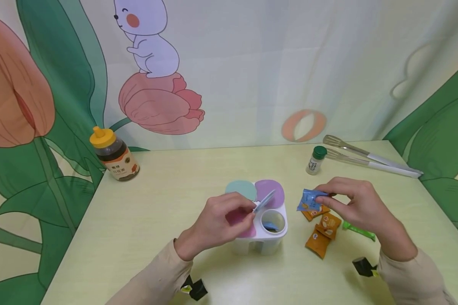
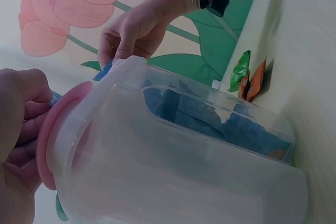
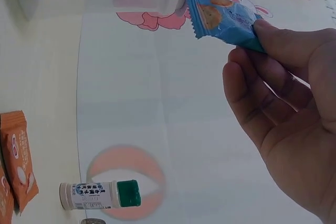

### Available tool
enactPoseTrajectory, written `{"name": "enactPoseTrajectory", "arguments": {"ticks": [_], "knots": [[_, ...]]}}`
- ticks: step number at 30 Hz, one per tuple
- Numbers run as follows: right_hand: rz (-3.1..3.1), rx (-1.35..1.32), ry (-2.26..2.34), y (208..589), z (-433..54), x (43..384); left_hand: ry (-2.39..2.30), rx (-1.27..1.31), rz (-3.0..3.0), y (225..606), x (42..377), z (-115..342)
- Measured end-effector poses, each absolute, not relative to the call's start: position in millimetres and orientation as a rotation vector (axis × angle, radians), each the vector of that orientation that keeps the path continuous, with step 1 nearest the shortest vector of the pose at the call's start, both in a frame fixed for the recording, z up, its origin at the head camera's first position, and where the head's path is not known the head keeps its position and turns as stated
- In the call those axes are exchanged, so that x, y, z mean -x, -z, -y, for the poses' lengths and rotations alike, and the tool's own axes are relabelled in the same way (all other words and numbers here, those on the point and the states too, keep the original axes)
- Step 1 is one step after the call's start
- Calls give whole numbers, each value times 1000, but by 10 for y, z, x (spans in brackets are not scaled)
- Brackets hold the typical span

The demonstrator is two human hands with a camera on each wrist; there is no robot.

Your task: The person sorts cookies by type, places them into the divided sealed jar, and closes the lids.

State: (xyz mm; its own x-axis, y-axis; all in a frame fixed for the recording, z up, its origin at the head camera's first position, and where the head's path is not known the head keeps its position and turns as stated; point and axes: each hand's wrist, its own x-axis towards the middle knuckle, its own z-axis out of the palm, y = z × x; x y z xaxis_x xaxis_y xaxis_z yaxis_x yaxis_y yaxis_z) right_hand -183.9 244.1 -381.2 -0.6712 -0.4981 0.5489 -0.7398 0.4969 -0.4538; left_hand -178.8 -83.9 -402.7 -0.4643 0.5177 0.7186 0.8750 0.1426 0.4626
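Note:
My left hand [image 1: 221,220] pinches a pale blue round lid [image 1: 265,201], seen nearly edge-on above a white storage box [image 1: 283,220]. The box has teal [image 1: 240,189], purple [image 1: 270,192] and pink [image 1: 248,230] lids and one uncovered round opening. Blue packets [image 2: 199,116] lie inside that compartment and show through its clear wall in the left wrist view. To the right of the box, my right hand [image 1: 360,207] pinches a blue biscuit packet [image 3: 226,19] between thumb and fingers, above several orange packets [image 1: 317,241].
A green packet [image 1: 358,231] lies beside the orange ones. Behind them stand a green-capped seasoning bottle [image 1: 316,161] and metal tongs [image 1: 370,159]. A honey bottle [image 1: 116,156] with a yellow cap is at the back left. A printed curtain [image 1: 244,76] hangs along the table's back edge.

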Motion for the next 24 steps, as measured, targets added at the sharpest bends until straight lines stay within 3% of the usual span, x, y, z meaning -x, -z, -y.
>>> {"name": "enactPoseTrajectory", "arguments": {"ticks": [24], "knots": [[2207,-1168,-1074,3732,-2308,1826,1231,1331,2032,4003,1780,833]]}}
